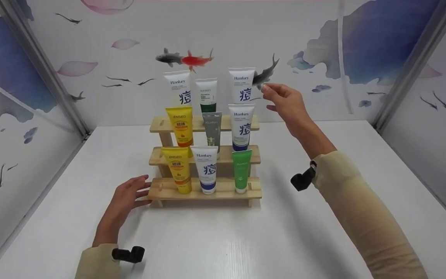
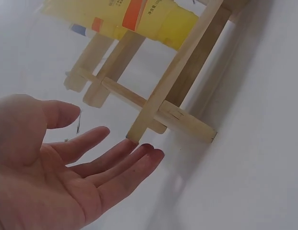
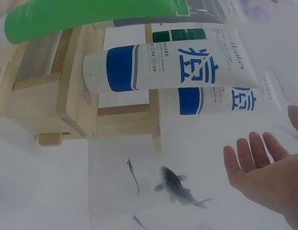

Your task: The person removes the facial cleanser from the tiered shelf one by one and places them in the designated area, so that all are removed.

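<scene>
A three-step wooden rack (image 1: 223,185) carries several upright tubes in rows. My left hand (image 1: 128,195) is at the left end of its lowest step; in the left wrist view the relaxed fingers (image 2: 122,167) reach the step's end and grip nothing. My right hand (image 1: 287,104) hovers right of the top-row white tube (image 1: 241,85), apart from it and holding nothing. Below that tube stands another white tube (image 1: 241,126) on the middle step, and a green tube (image 1: 241,170) on the lowest. Yellow tubes (image 1: 178,170) stand at the left.
A grey tube (image 1: 212,130) and a white tube with a dark green base (image 1: 207,95) stand mid-rack. Another white tube (image 1: 205,168) is on the lowest step. The rack stands on a white table (image 1: 207,240), before a wall (image 1: 223,38) printed with fish.
</scene>
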The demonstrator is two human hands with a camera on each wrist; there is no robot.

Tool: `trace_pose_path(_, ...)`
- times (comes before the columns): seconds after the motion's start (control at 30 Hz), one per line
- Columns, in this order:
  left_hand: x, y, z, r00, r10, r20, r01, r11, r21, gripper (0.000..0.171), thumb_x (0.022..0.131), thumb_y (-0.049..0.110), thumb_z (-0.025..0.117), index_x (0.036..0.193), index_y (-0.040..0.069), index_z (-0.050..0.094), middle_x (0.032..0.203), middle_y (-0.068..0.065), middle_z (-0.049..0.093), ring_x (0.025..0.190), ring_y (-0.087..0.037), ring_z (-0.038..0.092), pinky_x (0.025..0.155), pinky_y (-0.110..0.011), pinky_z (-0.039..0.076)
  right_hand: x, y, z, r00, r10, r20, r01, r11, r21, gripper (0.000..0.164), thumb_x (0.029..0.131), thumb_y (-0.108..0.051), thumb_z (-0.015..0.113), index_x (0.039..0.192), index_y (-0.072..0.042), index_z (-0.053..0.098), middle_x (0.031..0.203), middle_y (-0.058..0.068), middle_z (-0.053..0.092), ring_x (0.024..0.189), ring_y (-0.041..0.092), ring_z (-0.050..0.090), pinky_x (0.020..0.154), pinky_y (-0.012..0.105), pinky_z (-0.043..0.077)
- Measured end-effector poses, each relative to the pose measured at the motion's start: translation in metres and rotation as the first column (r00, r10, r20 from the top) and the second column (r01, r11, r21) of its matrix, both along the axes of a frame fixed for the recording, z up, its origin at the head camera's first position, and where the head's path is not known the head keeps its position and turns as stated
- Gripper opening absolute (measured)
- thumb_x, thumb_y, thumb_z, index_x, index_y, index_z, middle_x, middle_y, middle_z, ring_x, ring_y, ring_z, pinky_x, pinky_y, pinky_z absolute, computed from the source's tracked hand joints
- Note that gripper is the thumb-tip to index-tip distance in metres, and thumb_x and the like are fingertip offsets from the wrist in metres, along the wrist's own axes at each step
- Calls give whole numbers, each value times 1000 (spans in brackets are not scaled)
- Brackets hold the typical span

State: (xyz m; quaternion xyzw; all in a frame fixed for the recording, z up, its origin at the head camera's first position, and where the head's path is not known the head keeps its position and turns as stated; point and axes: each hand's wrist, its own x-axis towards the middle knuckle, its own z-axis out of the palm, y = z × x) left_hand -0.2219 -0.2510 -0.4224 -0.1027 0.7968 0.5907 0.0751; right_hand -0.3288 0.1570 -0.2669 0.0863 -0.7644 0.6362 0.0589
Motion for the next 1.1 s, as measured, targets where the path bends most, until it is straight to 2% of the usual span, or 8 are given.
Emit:
trace_pose_path(0.2, 0, -3, -10, 997, -59, 59, 58, 998, 18, 56, 107, 34, 43, 155, 6, 34, 156, -25, 38, 135, -37, 52, 103, -40, 55, -8, -8, 4, 1000, -18, 1, 18, 1000, 16, 51, 101, -37, 58, 144, -11, 52, 148, 8, 52, 137, 23, 49, 116, 39, 44)
trace_pose_path(0.43, 2, -8, -18, 992, -111, 58, 108, 993, 57, 57, 104, 27, 52, 155, 10, 34, 153, -25, 43, 126, -30, 59, 99, -38, 58, -17, -18, 11, 1000, -9, 3, 9, 999, 31, 47, 101, -34, 58, 142, -12, 55, 144, 7, 56, 138, 22, 50, 116, 38, 45)
trace_pose_path(0.73, 0, -11, -20, 985, -162, 51, 153, 977, 146, 58, 104, 20, 50, 157, 11, 27, 149, -27, 46, 121, -29, 63, 98, -41, 58, -21, -25, 18, 999, -14, -44, 16, 998, 60, 43, 99, -30, 62, 140, -14, 58, 138, 8, 61, 125, 22, 59, 114, 35, 46)
trace_pose_path(1.1, 0, -14, -22, 981, -190, 48, 181, 972, 150, 57, 105, 19, 50, 157, 11, 27, 147, -27, 50, 121, -28, 64, 100, -41, 57, -25, -29, 17, 999, -39, -25, 41, 995, 88, 41, 98, -27, 64, 137, -14, 59, 134, 6, 63, 123, 20, 59, 114, 34, 46)
